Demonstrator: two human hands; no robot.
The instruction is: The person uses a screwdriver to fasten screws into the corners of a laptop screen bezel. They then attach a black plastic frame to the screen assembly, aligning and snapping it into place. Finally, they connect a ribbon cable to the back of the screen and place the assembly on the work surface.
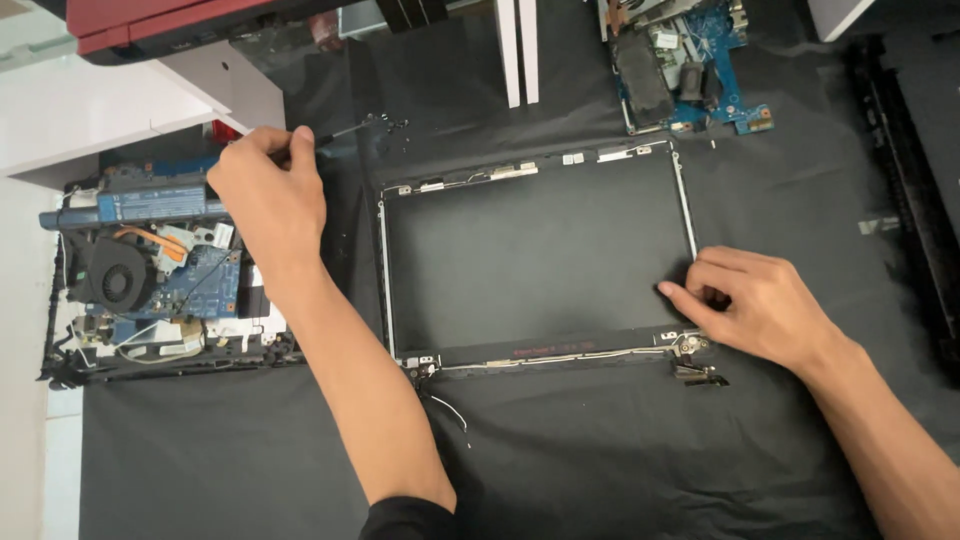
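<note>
Now, left hand (268, 195): closed around screwdriver (345, 130), tip far left by screws (392, 123).
Right hand (755, 305): fingertips pressing panel (540, 255), gripping nothing.
Advice: keep panel flat, steady.

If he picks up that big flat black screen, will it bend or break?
The screen looks thin and wide, so it probably flexes slightly and could crack if twisted. Its bare metal frame suggests sharp edges. The loose wire at its hinge would likely dangle and snag.
</note>
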